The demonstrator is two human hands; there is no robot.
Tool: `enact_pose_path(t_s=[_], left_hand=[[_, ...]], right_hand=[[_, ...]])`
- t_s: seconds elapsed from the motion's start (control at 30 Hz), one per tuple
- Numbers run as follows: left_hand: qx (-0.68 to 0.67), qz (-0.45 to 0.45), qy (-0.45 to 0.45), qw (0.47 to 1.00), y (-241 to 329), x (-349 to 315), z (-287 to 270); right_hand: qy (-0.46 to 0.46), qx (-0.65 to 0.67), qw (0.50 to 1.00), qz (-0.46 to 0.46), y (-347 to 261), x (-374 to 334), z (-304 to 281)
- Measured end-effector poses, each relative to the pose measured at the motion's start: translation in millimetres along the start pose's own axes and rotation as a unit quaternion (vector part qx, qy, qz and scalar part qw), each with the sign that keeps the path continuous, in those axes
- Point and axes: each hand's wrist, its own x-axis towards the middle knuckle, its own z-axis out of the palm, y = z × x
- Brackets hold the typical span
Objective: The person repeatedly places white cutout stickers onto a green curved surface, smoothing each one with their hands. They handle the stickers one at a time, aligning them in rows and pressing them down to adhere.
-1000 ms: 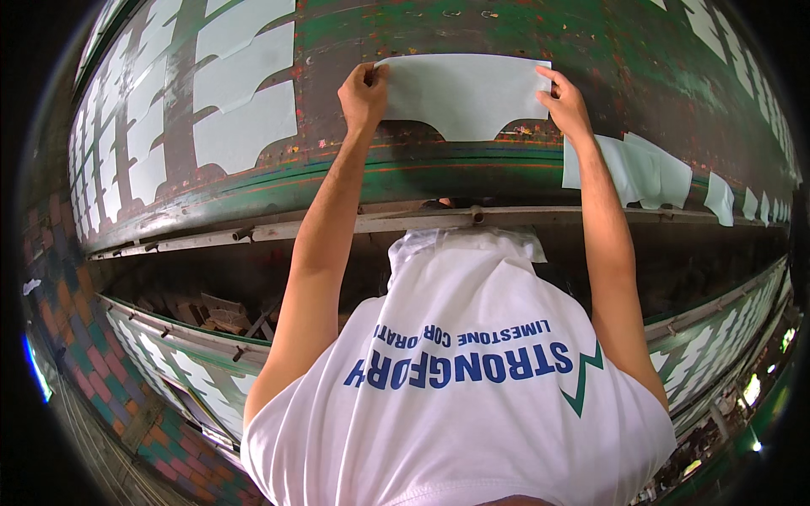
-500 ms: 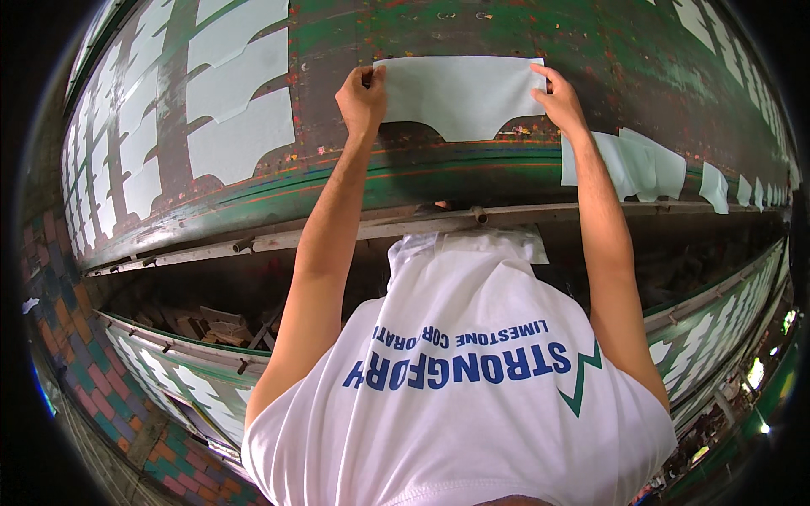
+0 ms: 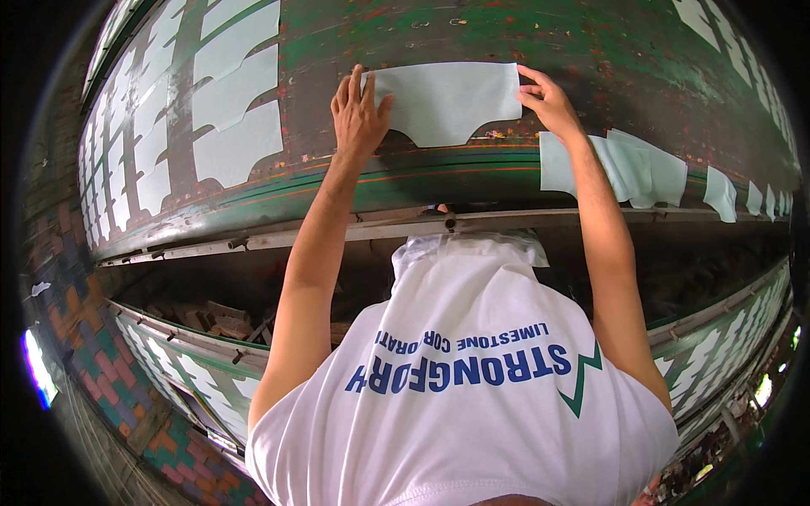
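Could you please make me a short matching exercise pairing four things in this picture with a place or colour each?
1. left hand
2. right hand
3. shirt
4. paving

A. at the right end of the sheet
B. multicoloured
C. at the left end of the sheet
D. white with blue print

Pairs: 1-C, 2-A, 3-D, 4-B

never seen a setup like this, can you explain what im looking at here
No robot here: a person in a white shirt works bare-handed. The view comes from a wide fisheye camera worn on the head, looking down, so straight edges bend. On the green and dark surface lies a pale sheet with curved cut-outs at its lower corners. The left hand is spread at its left edge, the right hand at its right; neither clearly grips it. More pale sheets lie to the left.
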Motion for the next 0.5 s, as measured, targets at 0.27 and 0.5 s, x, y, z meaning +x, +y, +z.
enact_pose_path(t_s=[0.27,0.5], left_hand=[[0.030,-0.074,-0.074,0.994,64,11,46],[0.036,0.029,-0.090,0.995,210,29,90]], right_hand=[[0.051,-0.059,0.996,-0.037,42,-66,-109],[0.086,-0.136,0.987,-0.014,81,-112,-191]])
